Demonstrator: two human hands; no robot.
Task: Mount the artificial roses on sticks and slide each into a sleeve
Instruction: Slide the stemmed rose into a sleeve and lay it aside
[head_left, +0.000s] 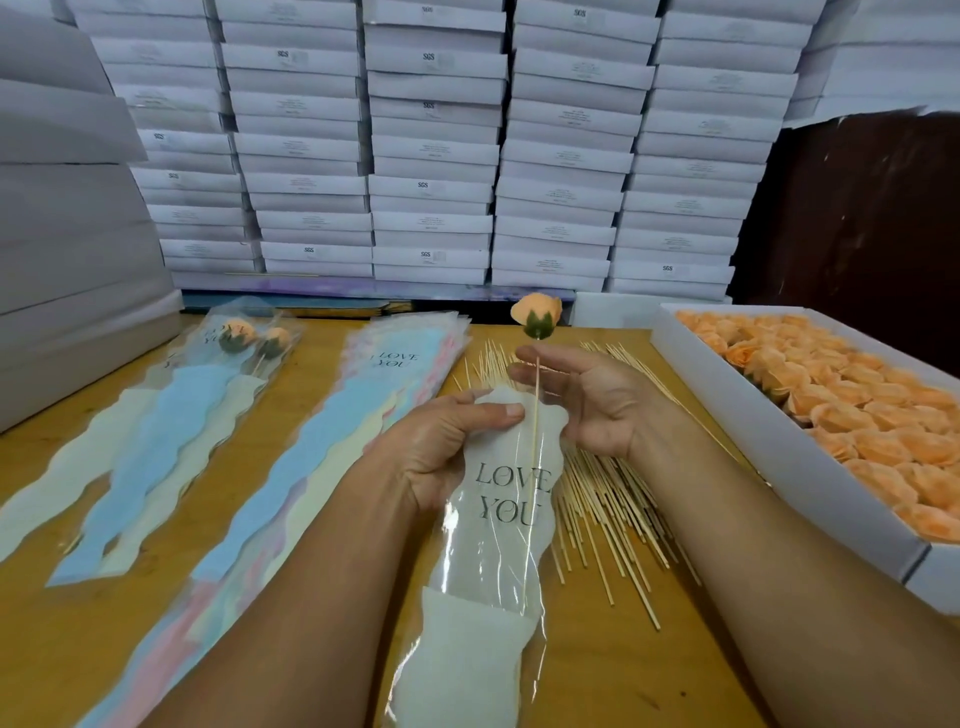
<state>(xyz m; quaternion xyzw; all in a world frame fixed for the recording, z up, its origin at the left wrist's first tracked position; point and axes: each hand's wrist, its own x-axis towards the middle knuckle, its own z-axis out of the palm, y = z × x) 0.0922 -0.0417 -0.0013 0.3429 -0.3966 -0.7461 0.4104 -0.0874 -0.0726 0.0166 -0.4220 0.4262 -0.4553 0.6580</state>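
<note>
Here, two wrapped roses (254, 338) lie on the left of the wooden table (291, 364), then one stack of sleeves (332, 441). The left hand (447, 441) pinches one sleeve (498, 519); the right hand (587, 400) pinches the stick (535, 410) of one rose (537, 314), partly inside. Loose sticks (613, 509), one tray of roses (831, 405), stacked white boxes (431, 156) behind.
</note>
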